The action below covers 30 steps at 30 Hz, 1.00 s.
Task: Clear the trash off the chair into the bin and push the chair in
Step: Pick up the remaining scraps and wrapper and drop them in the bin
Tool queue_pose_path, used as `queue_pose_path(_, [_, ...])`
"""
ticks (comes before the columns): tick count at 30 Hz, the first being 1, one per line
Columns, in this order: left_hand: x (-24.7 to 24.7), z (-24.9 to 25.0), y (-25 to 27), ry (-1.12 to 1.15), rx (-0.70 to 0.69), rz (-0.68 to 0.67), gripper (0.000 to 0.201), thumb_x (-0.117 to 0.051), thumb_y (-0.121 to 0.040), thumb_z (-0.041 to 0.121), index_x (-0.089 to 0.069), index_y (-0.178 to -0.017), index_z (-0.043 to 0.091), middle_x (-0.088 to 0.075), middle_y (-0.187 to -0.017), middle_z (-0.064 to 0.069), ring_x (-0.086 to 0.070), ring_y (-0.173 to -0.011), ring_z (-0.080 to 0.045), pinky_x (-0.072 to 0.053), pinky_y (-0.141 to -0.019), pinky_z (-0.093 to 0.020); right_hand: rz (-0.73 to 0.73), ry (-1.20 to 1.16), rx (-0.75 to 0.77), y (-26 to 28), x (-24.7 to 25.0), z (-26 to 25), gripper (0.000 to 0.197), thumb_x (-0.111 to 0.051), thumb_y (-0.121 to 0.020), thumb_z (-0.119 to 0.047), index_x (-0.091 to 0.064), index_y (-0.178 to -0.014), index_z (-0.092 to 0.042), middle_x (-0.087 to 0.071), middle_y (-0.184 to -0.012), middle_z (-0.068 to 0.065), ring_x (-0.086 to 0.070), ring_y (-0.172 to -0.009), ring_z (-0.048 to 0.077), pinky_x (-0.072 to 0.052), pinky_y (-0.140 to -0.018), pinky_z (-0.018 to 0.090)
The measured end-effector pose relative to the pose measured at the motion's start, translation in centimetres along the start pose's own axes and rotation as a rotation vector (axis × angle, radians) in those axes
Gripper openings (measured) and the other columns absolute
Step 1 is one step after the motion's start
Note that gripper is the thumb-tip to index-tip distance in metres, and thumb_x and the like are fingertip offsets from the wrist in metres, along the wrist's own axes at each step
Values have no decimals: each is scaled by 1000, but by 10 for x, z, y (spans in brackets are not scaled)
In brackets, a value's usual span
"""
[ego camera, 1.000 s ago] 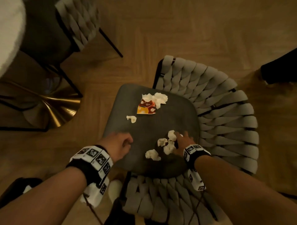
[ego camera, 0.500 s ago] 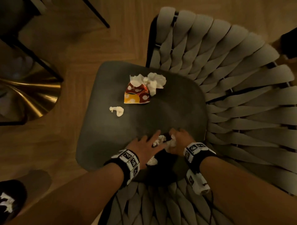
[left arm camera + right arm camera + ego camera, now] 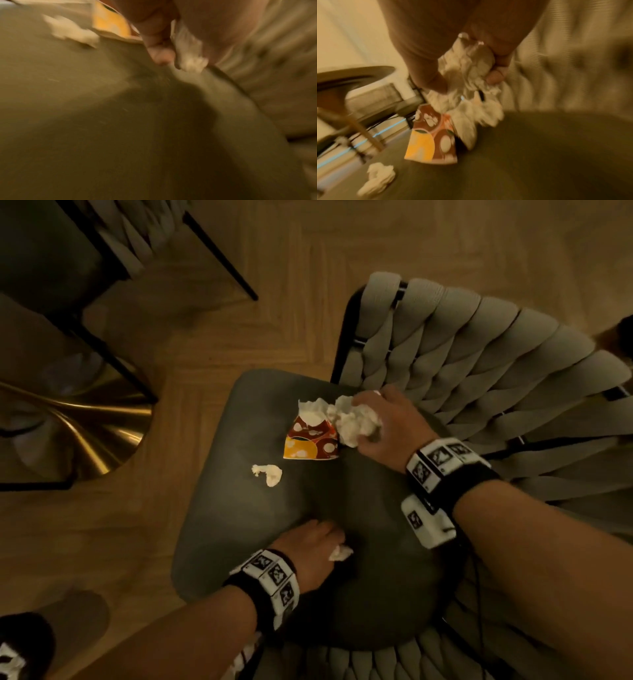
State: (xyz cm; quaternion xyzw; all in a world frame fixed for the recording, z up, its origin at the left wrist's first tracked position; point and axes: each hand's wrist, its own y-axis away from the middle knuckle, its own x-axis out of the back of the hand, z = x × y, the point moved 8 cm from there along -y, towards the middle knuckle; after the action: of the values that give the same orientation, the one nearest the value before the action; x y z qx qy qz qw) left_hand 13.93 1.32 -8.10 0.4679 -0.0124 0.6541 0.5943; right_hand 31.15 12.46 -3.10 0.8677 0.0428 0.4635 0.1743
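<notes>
At far left a brass-coloured pedestal base point(image 3: 85, 433) stands on the wooden floor point(image 3: 308, 285), with a second chair point(image 3: 68, 251) above it in the head view. Next comes the grey seat cushion point(image 3: 239, 525) of the chair point(image 3: 479, 364), its woven backrest curving round the right side. A small loose tissue scrap point(image 3: 269, 473) lies alone on the left-centre of the cushion, touching nothing else. The left hand point(image 3: 308, 556) rests low on the front part of the cushion, fingers curled down and pinching a small tissue piece point(image 3: 339, 553); the left wrist view, though blurred, shows that piece held between thumb and fingers. Just right of the loose scrap, a flattened red-and-yellow patterned paper cup point(image 3: 310, 444) lies on the cushion with crumpled white paper point(image 3: 311, 410) at its upper end. The right hand point(image 3: 387, 426) is at the rear of the cushion, beside the backrest, fingers closed around a large wad of crumpled tissues point(image 3: 352, 422) that touches the cup's right edge. Whether the wad is lifted clear of the cushion cannot be told. Both wrists carry black bands with marker tags point(image 3: 438, 463).
</notes>
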Motion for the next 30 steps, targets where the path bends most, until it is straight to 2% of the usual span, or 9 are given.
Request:
queue_pose_path(4, [65,-45,36,47,202,274,45,-40,-83,33,-52,-124,16,-57,-123,-9,-55,-110,-32,-45,-91,-37,-232,322,77,-44,-23,-22,73,-68,-77,-34,-28,-138,-38,-30,-141,10,-42,-120,36,-45,-90,42])
queue_pose_path(7, [99,-99,44,-15,355,458,50,-38,-77,39,-60,-111,10,-63,-107,-16,-57,-98,-36,-48,-84,-41,-342,355,-12,-56,-46,-15,86,-65,-78,-41,-12,-144,-45,-6,-158,10,-18,-139,44,-34,-108,53])
queue_pose_path(10, [100,-138,33,-65,508,388,57,-31,-78,60,-53,-104,15,-50,-109,-12,-48,-99,-31,-45,-86,-42,-383,300,-12,-55,-65,-15,94,-68,-73,-44,-4,-141,-51,2,-160,-1,-8,-143,41,-31,-109,62])
queue_pose_path(15, [70,-148,0,-38,517,322,82,-65,-69,65,-33,-130,19,-35,-129,-8,-39,-114,-26,-41,-96,-40,-365,334,11,-52,-83,-15,101,-68,-65,-65,2,-137,-55,-12,-157,-1,-15,-139,38,-34,-103,65])
queue_pose_path(17, [69,-148,-10,-14,519,319,85,-70,-72,57,-29,-135,19,-33,-132,-10,-40,-116,-27,-42,-97,-40,-358,373,6,-55,-87,-16,103,-67,-60,-72,-1,-138,-54,-17,-154,1,-18,-137,40,-32,-104,66])
queue_pose_path(21, [74,-142,-18,-15,445,288,57,-62,-85,41,-36,-130,17,-41,-126,-10,-50,-106,-25,-49,-86,-38,-325,401,-20,-60,-91,-20,92,-68,-63,-69,-18,-137,-49,-24,-151,3,-18,-137,41,-30,-106,67])
queue_pose_path(24, [72,-139,-15,25,447,289,54,-59,-88,35,-37,-133,14,-43,-131,-11,-51,-111,-26,-46,-91,-38,-348,356,-57,-62,-95,-24,85,-69,-67,-65,-26,-138,-45,-24,-151,3,-15,-140,42,-29,-107,68])
queue_pose_path(27, [71,-138,-13,196,472,329,55,-68,-81,38,-46,-125,15,-51,-126,-8,-52,-113,-26,-44,-93,-37,-393,327,-97,-59,-95,-24,77,-69,-70,-61,-33,-136,-43,-27,-149,1,-16,-140,41,-34,-106,64])
queue_pose_path(30, [72,-136,-12,438,483,375,54,-76,-68,52,-57,-107,21,-63,-104,1,-59,-95,-18,-49,-85,-35,-401,299,-74,-52,-95,-29,65,-68,-72,-58,-44,-130,-39,-40,-135,1,-32,-130,36,-43,-99,57])
